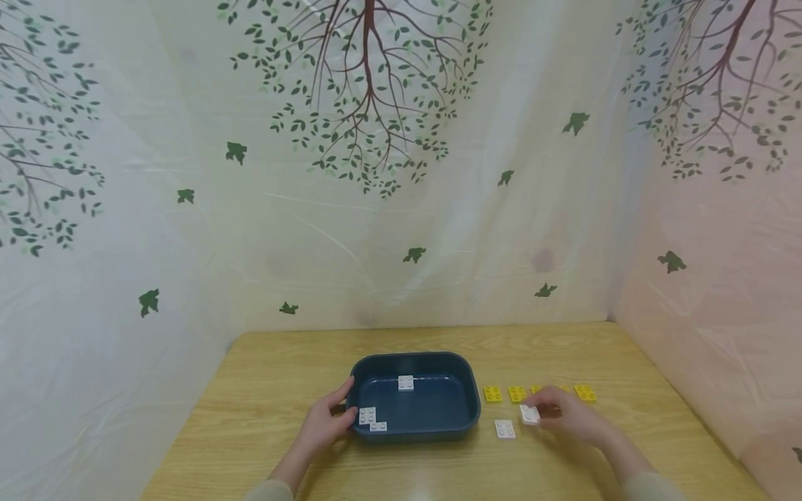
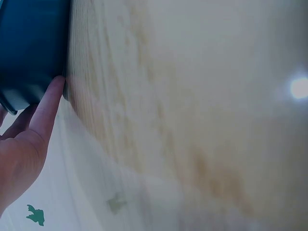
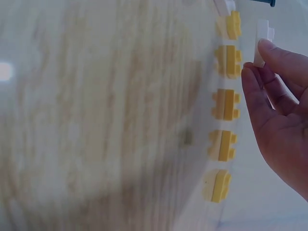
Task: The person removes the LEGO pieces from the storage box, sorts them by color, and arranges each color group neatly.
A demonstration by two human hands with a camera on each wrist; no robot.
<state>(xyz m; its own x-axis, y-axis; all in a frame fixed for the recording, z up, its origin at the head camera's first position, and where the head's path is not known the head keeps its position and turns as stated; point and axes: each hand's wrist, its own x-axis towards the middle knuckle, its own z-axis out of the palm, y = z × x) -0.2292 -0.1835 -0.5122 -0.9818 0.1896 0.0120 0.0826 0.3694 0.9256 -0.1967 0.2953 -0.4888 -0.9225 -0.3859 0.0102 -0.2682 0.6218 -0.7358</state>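
My left hand [image 1: 324,421] grips the left end of a dark blue rectangular tray [image 1: 413,437], thumb and fingers at its rim. The left wrist view shows a fingertip against the tray's wall [image 2: 33,43]. Inside the tray lie white toy building bricks: one near the back wall [image 1: 406,383], others in the front left corner [image 1: 367,415]. To the right of the tray, my right hand [image 1: 573,416] pinches a white brick [image 1: 529,415] between thumb and fingertips. This held brick [image 3: 261,45] is seen edge-on in the right wrist view.
Behind the right hand runs a row of several yellow bricks [image 1: 493,394], partly hidden by it in the head view. A white brick [image 1: 505,428] lies on the wooden table [image 1: 263,390] between tray and right hand. A curtain with printed trees [image 1: 351,264] hangs around the table.
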